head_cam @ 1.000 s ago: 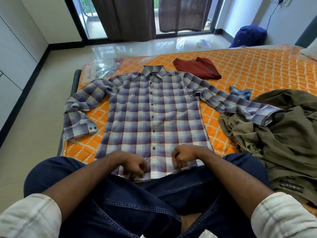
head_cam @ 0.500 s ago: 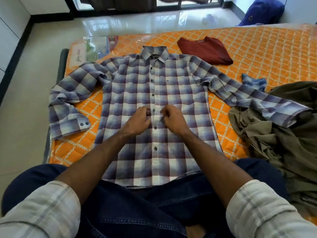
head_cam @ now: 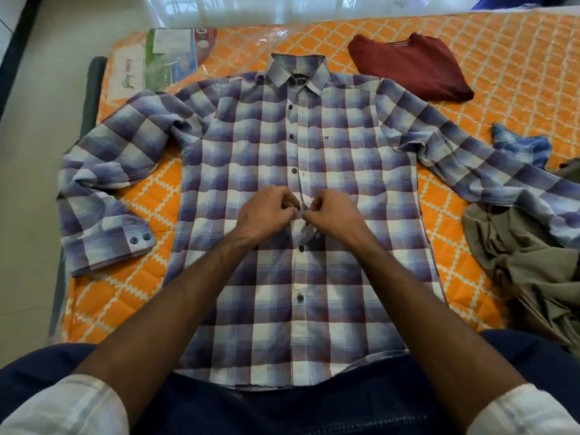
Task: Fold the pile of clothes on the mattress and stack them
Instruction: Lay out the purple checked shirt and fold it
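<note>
Plaid shirt lying front-up on orange quilted mattress, two hands working at its placket.
Four garments are showing: the blue-purple-white checked shirt, sleeves spread; one folded maroon top; one blue scrap; one crumpled olive heap. Left hand and right hand are each pinching the shirt's front edge mid-chest.
</note>
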